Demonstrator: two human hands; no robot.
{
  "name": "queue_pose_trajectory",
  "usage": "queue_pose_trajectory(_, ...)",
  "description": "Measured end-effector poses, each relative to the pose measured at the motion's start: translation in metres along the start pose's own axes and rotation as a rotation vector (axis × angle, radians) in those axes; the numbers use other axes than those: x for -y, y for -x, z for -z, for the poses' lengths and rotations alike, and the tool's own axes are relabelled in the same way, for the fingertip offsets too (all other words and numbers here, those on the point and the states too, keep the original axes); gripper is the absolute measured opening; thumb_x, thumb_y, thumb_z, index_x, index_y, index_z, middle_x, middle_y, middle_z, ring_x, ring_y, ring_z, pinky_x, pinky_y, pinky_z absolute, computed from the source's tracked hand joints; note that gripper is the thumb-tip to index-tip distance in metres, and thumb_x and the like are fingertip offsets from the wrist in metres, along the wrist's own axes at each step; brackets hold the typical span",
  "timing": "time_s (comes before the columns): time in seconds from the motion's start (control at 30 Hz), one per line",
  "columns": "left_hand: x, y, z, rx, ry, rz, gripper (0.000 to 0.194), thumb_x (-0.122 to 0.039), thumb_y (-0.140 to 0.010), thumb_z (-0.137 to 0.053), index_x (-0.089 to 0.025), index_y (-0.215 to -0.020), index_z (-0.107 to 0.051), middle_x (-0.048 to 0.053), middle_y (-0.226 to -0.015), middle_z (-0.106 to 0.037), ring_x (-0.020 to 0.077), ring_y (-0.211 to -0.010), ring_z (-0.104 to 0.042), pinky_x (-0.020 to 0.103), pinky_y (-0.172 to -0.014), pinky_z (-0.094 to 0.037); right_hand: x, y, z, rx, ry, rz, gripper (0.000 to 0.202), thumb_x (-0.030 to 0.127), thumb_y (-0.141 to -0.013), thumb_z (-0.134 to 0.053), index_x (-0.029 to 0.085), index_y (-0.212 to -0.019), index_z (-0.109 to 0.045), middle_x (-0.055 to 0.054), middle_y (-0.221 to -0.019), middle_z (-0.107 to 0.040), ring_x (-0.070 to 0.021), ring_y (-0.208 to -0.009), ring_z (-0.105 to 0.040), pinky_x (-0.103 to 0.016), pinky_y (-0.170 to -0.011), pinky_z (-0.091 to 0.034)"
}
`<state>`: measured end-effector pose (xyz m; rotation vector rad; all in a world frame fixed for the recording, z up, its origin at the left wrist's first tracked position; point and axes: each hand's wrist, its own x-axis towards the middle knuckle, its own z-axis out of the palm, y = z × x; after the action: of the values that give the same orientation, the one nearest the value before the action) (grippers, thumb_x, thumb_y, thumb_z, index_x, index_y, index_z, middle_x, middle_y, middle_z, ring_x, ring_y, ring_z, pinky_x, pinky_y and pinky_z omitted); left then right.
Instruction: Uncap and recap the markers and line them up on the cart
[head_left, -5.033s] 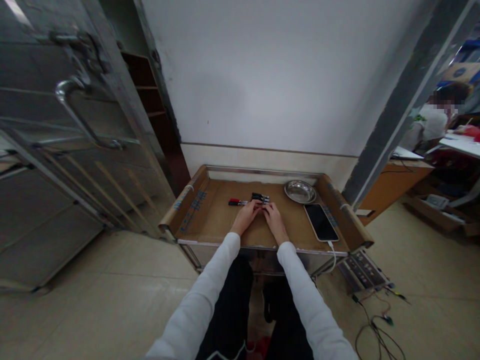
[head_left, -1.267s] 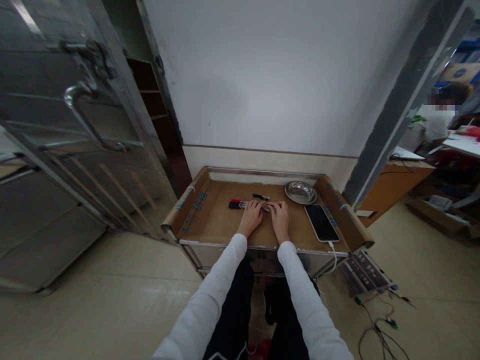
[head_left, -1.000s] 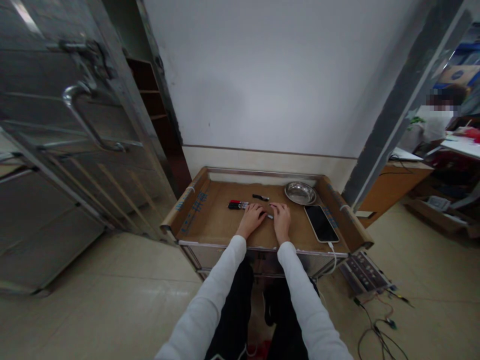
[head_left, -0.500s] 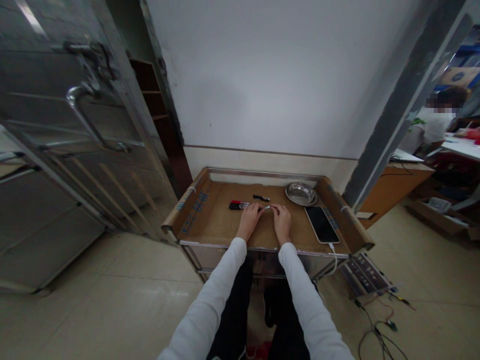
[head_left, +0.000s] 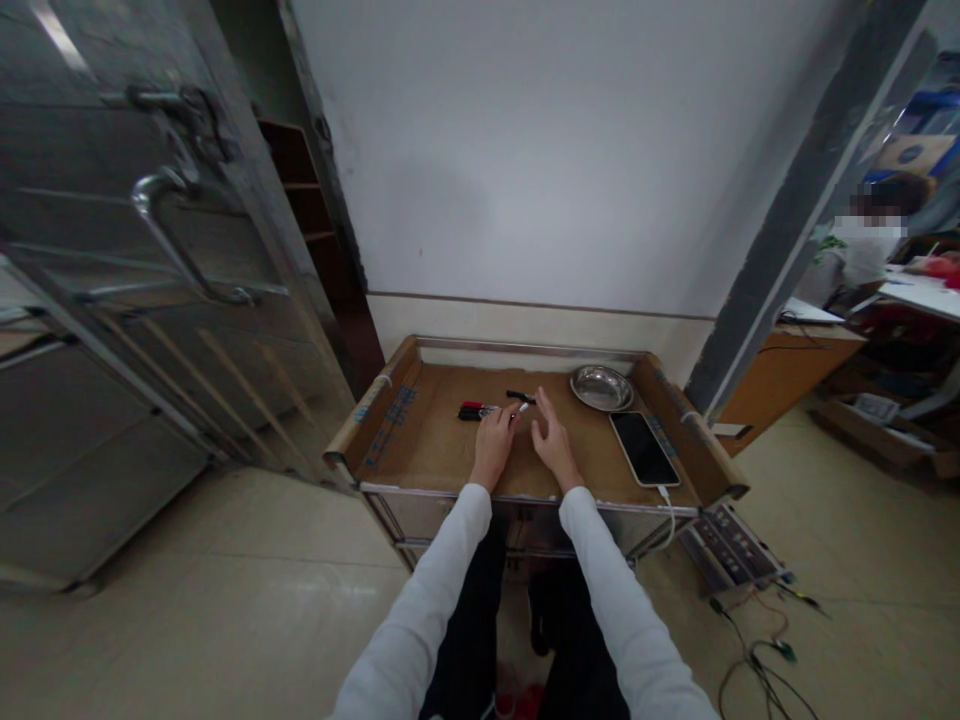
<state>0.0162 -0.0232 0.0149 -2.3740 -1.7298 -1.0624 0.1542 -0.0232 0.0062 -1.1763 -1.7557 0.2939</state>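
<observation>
My left hand (head_left: 495, 440) is closed on a small marker (head_left: 523, 408), whose pale end points up and to the right past the fingertips. To the right of it, my right hand (head_left: 553, 440) has its fingers apart, with its fingertips near a black object (head_left: 519, 396) lying on the cardboard. Red and black markers (head_left: 474, 410) lie on the cardboard just left of my left hand, partly hidden by it.
The cardboard-lined cart top (head_left: 420, 450) has raised side edges. A round metal dish (head_left: 601, 387) sits at its back right, with a phone (head_left: 643, 449) on a white cable in front. A person (head_left: 874, 245) is at the far right.
My right hand has let go of the marker's right end and opened. The marker stays in my left hand, now tilted more upward. My right fingertips have moved up toward the black object.
</observation>
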Motion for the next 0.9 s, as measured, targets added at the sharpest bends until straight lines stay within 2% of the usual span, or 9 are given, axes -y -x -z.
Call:
queue_pose_trajectory(0.1, 0.000, 0.007, 0.004, -0.052, -0.127, 0.152, 0.027, -0.026, -0.095, -0.035, -0.017, -0.112, -0.055, 0.011, -0.107, -0.060, 0.0235, -0.101, -0.054, 0.039, -0.088, -0.042, -0.007, 0.000, -0.007, 0.002, 0.143, -0.017, 0.050, 0.021, -0.089, -0.035, 0.018, -0.139, -0.039, -0.010, -0.141, -0.045, -0.0167, -0.132, -0.039, -0.037, -0.108, -0.034)
queue_pose_trajectory(0.2, -0.001, 0.012, 0.006, -0.093, -0.248, 0.312, 0.027, -0.018, -0.094, -0.032, -0.015, -0.108, -0.054, 0.013, -0.106, -0.057, 0.0252, -0.098, -0.052, 0.041, -0.085, -0.043, -0.013, -0.002, -0.016, 0.039, 0.323, -0.019, 0.044, 0.019, -0.087, -0.039, 0.020, -0.130, -0.051, -0.010, -0.144, -0.040, -0.0216, -0.134, -0.035, -0.041, -0.106, -0.035)
queue_pose_trajectory(0.37, -0.001, 0.014, 0.005, -0.087, -0.313, 0.408, 0.029, -0.009, -0.090, -0.026, -0.011, -0.104, -0.052, 0.016, -0.102, -0.053, 0.0259, -0.096, -0.051, 0.041, -0.082, -0.043, -0.017, -0.013, -0.028, 0.047, 0.486, -0.042, 0.043, 0.013, -0.085, -0.043, 0.025, -0.124, -0.056, -0.011, -0.144, -0.039, -0.0271, -0.134, -0.032, -0.050, -0.104, -0.032)
queue_pose_trajectory(0.5, 0.000, 0.014, 0.004, -0.089, -0.294, 0.393, 0.027, -0.007, -0.088, -0.028, -0.009, -0.103, -0.051, 0.017, -0.102, -0.053, 0.0247, -0.094, -0.051, 0.040, -0.084, -0.043, -0.019, -0.025, -0.036, 0.059, 0.507, -0.042, 0.043, 0.010, -0.083, -0.044, 0.025, -0.121, -0.058, -0.011, -0.142, -0.041, -0.0267, -0.131, -0.035, -0.051, -0.103, -0.031)
queue_pose_trajectory(0.63, -0.003, 0.015, 0.004, -0.055, -0.290, 0.366, 0.029, -0.008, -0.087, -0.029, -0.006, -0.108, -0.050, 0.020, -0.108, -0.052, 0.0270, -0.099, -0.052, 0.042, -0.086, -0.043, -0.016, -0.022, -0.034, 0.065, 0.508, -0.065, 0.038, 0.013, -0.084, -0.044, 0.025, -0.115, -0.062, -0.011, -0.137, -0.046, -0.0266, -0.124, -0.040, -0.048, -0.099, -0.034)
queue_pose_trajectory(0.77, -0.006, 0.015, -0.004, -0.010, -0.248, 0.188, 0.033, -0.010, -0.088, -0.031, -0.009, -0.116, -0.049, 0.021, -0.122, -0.049, 0.0281, -0.109, -0.050, 0.043, -0.090, -0.043, -0.013, -0.012, -0.029, 0.058, 0.509, -0.071, 0.033, 0.013, -0.084, -0.044, 0.024, -0.109, -0.064, -0.011, -0.127, -0.053, -0.0256, -0.113, -0.046, -0.042, -0.092, -0.037)
queue_pose_trajectory(0.9, -0.007, 0.006, -0.022, 0.048, -0.229, 0.073, 0.033, -0.010, -0.088, -0.032, -0.012, -0.115, -0.051, 0.018, -0.121, -0.053, 0.0274, -0.112, -0.050, 0.043, -0.092, -0.043, -0.015, -0.009, -0.028, 0.010, 0.545, -0.130, 0.034, 0.014, -0.085, -0.042, 0.022, -0.111, -0.062, -0.013, -0.121, -0.054, -0.0259, -0.106, -0.047, -0.041, -0.088, -0.037)
